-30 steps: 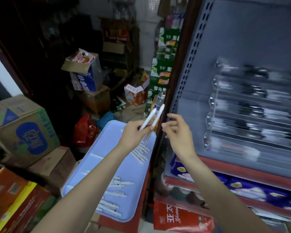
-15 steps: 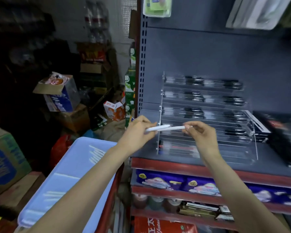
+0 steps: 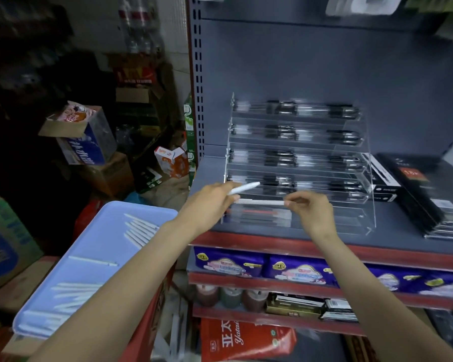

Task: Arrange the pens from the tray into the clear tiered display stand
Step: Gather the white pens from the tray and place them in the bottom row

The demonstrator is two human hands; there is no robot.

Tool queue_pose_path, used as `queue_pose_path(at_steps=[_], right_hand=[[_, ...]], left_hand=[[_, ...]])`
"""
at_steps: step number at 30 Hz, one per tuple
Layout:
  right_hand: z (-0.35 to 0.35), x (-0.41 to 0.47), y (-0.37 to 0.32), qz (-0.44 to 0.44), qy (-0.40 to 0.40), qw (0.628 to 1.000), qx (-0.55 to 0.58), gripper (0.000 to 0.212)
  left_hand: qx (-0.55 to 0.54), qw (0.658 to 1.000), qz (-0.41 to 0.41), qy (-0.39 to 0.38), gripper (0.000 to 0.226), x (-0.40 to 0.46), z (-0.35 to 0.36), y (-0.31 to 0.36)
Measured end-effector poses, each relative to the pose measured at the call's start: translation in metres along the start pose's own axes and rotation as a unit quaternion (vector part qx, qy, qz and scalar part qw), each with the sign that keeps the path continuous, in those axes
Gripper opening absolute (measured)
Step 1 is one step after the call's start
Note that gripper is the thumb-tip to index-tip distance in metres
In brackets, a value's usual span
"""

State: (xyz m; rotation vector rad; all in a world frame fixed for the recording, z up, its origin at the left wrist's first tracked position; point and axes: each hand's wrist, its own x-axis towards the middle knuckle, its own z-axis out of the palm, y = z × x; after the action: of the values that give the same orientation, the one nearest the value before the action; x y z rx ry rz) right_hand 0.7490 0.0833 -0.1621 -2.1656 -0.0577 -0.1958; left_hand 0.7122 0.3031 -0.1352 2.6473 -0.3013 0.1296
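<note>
Right hand pinches horizontal pen by right end, long axis parallel to display stand tiers, just before lower tier. Left hand grips second pen, possibly steadying first. Tray lies left.

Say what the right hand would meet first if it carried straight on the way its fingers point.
Probably the left hand: the right hand points left along the white pen it pinches; depth is unclear.

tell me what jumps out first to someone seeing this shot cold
Two bare hands meet mid-frame before the clear tiered display stand on the grey shelf: the left hand holds one white pen, the right hand pinches another. Lower left, a blue tray carries more white pens.
</note>
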Motion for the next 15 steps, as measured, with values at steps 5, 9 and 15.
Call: queue_pose_path(at_steps=[5,9,15], right_hand=[[0.008,-0.002,-0.003,-0.07,-0.007,0.991,-0.112,0.008],[0.013,-0.003,-0.004,-0.101,-0.011,0.968,-0.229,0.012],[0.004,-0.009,-0.015,-0.084,-0.015,0.996,0.012,0.017]], left_hand=[[0.028,0.999,0.002,-0.038,0.049,-0.002,0.005,0.007],[0.057,0.998,0.033,-0.011,0.051,-0.005,0.007,0.007],[-0.036,0.997,0.051,0.039,0.03,-0.004,0.007,0.006]])
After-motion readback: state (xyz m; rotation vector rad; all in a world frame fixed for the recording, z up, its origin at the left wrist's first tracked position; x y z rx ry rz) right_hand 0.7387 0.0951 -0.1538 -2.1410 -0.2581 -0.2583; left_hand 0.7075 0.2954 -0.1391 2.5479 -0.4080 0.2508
